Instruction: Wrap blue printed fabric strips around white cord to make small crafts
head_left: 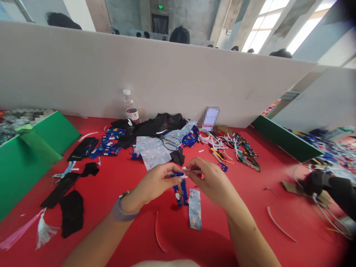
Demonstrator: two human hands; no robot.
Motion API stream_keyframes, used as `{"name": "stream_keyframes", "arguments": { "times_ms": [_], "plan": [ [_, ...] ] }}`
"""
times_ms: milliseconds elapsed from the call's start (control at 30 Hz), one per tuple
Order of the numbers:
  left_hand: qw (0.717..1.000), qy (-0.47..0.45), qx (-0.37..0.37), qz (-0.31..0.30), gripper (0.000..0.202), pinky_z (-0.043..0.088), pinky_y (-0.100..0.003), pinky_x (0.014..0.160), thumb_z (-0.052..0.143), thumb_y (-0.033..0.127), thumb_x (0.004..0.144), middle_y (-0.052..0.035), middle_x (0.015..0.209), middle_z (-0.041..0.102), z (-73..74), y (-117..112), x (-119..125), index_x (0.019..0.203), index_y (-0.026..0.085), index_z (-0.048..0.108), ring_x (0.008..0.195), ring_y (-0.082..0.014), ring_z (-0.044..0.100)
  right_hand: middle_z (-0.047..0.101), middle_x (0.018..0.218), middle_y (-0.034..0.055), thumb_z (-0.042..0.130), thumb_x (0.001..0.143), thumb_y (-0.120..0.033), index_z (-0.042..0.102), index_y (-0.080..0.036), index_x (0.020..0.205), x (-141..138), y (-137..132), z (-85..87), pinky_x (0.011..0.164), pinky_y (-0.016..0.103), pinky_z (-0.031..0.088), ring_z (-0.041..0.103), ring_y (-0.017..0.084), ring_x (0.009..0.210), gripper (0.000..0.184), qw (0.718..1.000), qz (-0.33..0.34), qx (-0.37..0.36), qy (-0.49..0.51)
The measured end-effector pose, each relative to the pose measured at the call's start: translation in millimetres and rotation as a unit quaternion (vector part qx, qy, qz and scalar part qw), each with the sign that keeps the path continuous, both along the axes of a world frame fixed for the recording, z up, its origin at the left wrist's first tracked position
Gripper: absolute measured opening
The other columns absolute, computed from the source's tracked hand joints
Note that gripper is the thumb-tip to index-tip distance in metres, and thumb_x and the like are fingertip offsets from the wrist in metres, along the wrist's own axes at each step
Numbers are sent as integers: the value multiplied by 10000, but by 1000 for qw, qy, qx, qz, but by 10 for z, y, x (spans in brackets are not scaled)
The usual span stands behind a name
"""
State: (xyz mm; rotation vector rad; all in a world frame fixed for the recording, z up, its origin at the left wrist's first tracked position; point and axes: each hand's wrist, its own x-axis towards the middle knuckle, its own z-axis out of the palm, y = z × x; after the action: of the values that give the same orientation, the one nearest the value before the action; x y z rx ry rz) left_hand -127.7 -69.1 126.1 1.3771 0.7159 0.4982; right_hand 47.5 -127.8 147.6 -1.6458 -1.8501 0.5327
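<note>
left hand (pixel 157 182) fingertips pinched on 1 blue patterned strip (pixel 184 194), right hand (pixel 210 178) pinching 1 white strip (pixel 197 171), both above red table (pixel 244 222); 1 pale-blue strip (pixel 195 211) just below, 1 scissors (pixel 169 144), 1 bottle (pixel 131 111) beyond

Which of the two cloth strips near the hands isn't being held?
The pale blue strip: it lies untouched on the red table. The dark blue strip has its far end pinched by the left hand.
</note>
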Motion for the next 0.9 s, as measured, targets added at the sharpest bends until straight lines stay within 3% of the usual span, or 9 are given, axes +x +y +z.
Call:
{"name": "stream_keyframes", "arguments": {
  "times_ms": [300, 600, 800, 900],
  "plan": [
    [996, 27, 82, 14, 126, 434, -241, 632, 604, 303, 802, 17, 714, 589, -62, -27, 10, 812, 181, 576, 687, -135, 571, 574, 846, 9, 493, 825, -89, 523, -206, 856, -31, -3, -55, 597, 216, 425, 572, 116, 689, 124, 1000, 10, 7, -14],
    [996, 25, 82, -2, 102, 457, -245, 709, 604, 253, 792, 3, 803, 635, 11, 13, -45, 853, 172, 602, 759, -145, 606, 620, 839, 4, 542, 857, -135, 533, -214, 892, -22, 4, -54, 656, 245, 412, 579, 143, 740, 87, 998, 0, 68, -14],
    [976, 93, 188, 52, 124, 453, -240, 682, 576, 254, 791, -6, 832, 671, 13, 34, -30, 866, 186, 648, 770, -160, 603, 609, 885, 25, 499, 876, -109, 520, -197, 912, -75, -17, -45, 767, 295, 397, 554, 170, 835, 97, 987, 22, 143, -67],
    [972, 98, 204, 65, 107, 454, -218, 635, 565, 237, 785, 6, 806, 672, 6, 17, -13, 842, 192, 643, 753, -153, 610, 609, 876, 27, 515, 854, -96, 514, -193, 887, -109, -20, -41, 767, 314, 382, 554, 181, 830, 103, 982, 11, 161, -95]
  ]
}}
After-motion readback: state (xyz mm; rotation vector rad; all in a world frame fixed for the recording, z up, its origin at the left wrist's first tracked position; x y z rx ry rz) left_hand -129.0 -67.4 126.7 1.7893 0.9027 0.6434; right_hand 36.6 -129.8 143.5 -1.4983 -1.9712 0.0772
